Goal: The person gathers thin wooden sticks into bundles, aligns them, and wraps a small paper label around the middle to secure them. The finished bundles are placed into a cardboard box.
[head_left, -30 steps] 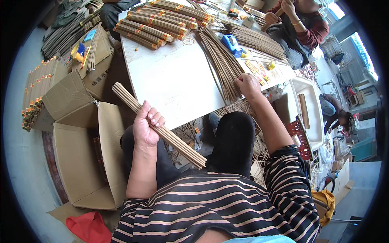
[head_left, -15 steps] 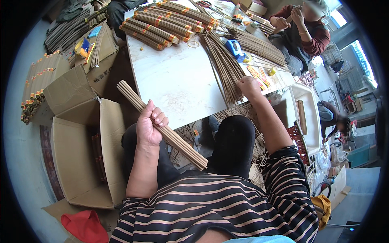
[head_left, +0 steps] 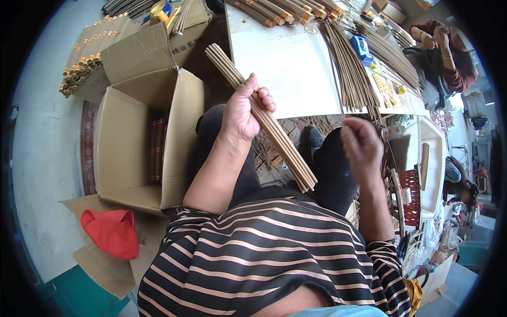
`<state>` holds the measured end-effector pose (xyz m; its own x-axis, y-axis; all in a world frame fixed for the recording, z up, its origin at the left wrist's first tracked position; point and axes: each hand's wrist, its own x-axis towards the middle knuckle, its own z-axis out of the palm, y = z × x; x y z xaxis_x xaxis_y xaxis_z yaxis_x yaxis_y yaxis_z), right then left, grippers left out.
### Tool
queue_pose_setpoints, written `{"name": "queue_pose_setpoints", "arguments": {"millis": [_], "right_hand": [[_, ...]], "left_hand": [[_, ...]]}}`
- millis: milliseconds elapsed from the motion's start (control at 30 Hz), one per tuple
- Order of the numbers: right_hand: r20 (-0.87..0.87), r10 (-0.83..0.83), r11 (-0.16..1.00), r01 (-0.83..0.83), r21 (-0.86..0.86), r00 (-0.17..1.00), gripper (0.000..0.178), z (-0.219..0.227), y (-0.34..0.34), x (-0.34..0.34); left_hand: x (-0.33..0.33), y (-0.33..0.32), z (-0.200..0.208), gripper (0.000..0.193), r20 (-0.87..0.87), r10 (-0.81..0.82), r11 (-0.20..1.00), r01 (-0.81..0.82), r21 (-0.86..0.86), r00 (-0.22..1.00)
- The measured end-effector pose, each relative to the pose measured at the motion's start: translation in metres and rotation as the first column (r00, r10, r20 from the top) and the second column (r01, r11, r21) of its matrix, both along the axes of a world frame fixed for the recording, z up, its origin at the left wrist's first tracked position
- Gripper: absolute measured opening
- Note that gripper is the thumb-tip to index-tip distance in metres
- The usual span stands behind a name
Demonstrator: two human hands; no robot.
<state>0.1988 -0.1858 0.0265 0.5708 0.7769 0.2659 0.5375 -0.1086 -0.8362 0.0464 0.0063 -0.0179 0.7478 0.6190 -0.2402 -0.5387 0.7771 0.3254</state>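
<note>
My left hand (head_left: 244,108) is closed around a bundle of brown incense sticks (head_left: 285,145), held slantwise above my lap. The bundle's upper end points toward the cardboard box and its lower end toward my right knee. My right hand (head_left: 363,145) hangs over my right thigh, just off the table's near edge. Its fingers are bent and smeared by motion, so whether a stick is in them is unclear. Nearest to it, a loose fanned pile of incense sticks (head_left: 351,68) lies on the white table (head_left: 282,68), their ends reaching the near edge.
Labelled bundles (head_left: 266,13) lie at the table's far side, near a blue tape dispenser (head_left: 362,50) and red-yellow labels (head_left: 384,90). An open cardboard box (head_left: 124,142) stands left, a red cloth (head_left: 111,232) before it. A white basin (head_left: 433,164) is at right; a person (head_left: 441,58) sits beyond.
My right hand has come off the stick pile and moved back toward me, over my thigh. The left hand still grips its bundle. The whole view has shifted, with the table now farther right.
</note>
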Motion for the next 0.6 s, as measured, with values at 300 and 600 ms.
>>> {"name": "queue_pose_setpoints", "arguments": {"millis": [300, 600], "right_hand": [[0.125, 0.291, 0.956, -0.294, -0.001, 0.948, 0.024, 0.012, -0.015, -0.068], [0.142, 0.322, 0.946, -0.325, -0.004, 0.936, 0.022, 0.019, -0.018, -0.082]], "left_hand": [[-0.015, -0.015, 0.012, 0.027, -0.016, 0.083, 0.996, -0.082, 0.039, 0.996], [-0.024, -0.019, 0.019, 0.033, -0.023, 0.063, 0.998, -0.062, 0.029, 0.998]]}}
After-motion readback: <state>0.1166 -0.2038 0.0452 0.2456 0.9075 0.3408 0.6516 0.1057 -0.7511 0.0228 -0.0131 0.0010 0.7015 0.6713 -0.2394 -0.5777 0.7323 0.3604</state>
